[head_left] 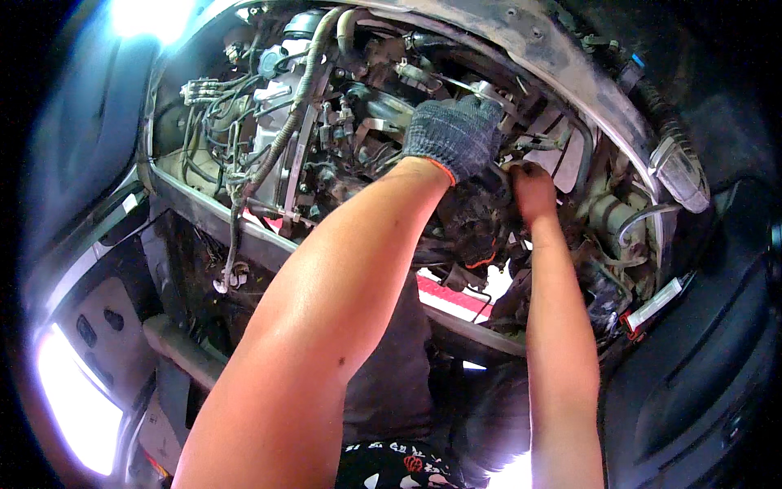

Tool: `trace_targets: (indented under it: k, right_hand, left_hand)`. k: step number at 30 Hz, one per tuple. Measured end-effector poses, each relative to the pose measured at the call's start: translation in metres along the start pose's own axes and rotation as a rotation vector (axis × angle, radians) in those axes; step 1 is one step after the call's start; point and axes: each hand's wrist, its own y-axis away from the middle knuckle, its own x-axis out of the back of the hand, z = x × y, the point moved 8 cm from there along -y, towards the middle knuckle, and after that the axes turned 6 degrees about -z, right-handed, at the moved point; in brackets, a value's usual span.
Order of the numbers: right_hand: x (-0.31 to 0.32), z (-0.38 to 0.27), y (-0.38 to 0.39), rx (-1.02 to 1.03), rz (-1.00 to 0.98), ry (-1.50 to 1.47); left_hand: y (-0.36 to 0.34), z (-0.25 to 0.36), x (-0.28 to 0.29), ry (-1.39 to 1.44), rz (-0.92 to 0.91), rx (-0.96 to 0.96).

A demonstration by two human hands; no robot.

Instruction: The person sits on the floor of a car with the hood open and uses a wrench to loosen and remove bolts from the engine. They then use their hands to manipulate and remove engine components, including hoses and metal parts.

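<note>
My left hand (454, 134) wears a dark grey knit glove with an orange cuff. It reaches into the middle of an engine bay, back of the hand up and fingers curled. A shiny metal piece (489, 91) shows just past its knuckles; what lies in the palm is hidden. Bare and in shadow, my right hand (533, 191) is just right of the glove and lower, its fingers closed among dark parts. Whatever they hold cannot be made out. Below and between my hands lies a dark glove with an orange edge (476, 236).
A corrugated hose (305, 81) and wiring bundles (216, 102) run along the left. The curved metal body rim (554, 41) bounds the far side. On the right edge rests a white tube with a red end (654, 303). A bare front crossbar (236, 232) crosses nearer me.
</note>
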Motion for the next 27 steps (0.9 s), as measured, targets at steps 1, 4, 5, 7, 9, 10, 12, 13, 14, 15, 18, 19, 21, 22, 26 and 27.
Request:
trace_targets:
  k: [1, 4, 5, 7, 9, 10, 12, 13, 14, 15, 18, 19, 21, 22, 26, 27]
  right_hand:
    - [-0.002, 0.001, 0.003, -0.041, 0.029, -0.073]
    - [-0.012, -0.006, 0.0, -0.086, -0.035, -0.186]
    - [-0.019, 0.001, -0.012, -0.096, -0.107, -0.085]
    - [-0.015, 0.024, -0.025, 0.043, -0.046, -0.102]
    - [-0.005, 0.057, -0.048, 0.058, 0.025, -0.144]
    - [-0.011, 0.07, -0.056, 0.021, 0.031, -0.199]
    - [-0.029, 0.066, -0.055, -0.128, -0.195, -0.052]
    - [-0.028, 0.053, -0.043, -0.064, -0.129, -0.286]
    - [-0.031, 0.038, -0.035, 0.021, -0.073, -0.527]
    - [-0.025, 0.036, -0.03, 0.022, -0.072, -0.522]
    - [-0.026, 0.078, -0.06, 0.299, -0.226, 0.678]
    - [-0.029, 0.098, -0.069, 0.308, -0.257, 0.765]
    - [-0.025, 0.126, -0.085, 0.201, -0.259, 0.429]
    - [-0.019, 0.134, -0.083, 0.173, -0.22, 0.314]
    - [-0.007, 0.119, -0.084, 0.347, -0.153, 0.432]
    - [-0.005, 0.115, -0.081, 0.399, -0.164, 0.538]
  left_hand:
    - [0.001, -0.004, -0.001, -0.027, 0.006, -0.011]
    - [0.009, -0.01, 0.014, -0.05, 0.117, -0.002]
    - [0.008, -0.013, 0.012, 0.053, -0.02, 0.048]
    - [0.005, -0.008, 0.01, 0.138, 0.001, -0.081]
    - [-0.005, 0.001, 0.009, 0.155, 0.073, -0.02]
    - [-0.004, 0.003, 0.011, 0.154, 0.059, -0.031]
    - [0.007, -0.004, 0.008, 0.177, 0.091, -0.054]
    - [0.013, -0.011, 0.01, 0.184, 0.113, -0.043]
    - [0.017, -0.018, 0.011, 0.19, 0.131, -0.036]
    - [0.019, -0.017, 0.01, 0.215, 0.149, -0.04]
    - [0.016, -0.009, 0.015, 0.231, 0.129, -0.061]
    - [0.015, -0.008, 0.011, 0.274, 0.124, -0.077]
    - [0.014, -0.007, 0.011, 0.243, 0.062, -0.091]
    - [0.013, -0.007, 0.008, 0.228, 0.034, -0.103]
    - [0.016, -0.011, 0.001, 0.226, 0.176, -0.101]
    - [0.018, -0.013, 0.0, 0.226, 0.173, -0.11]
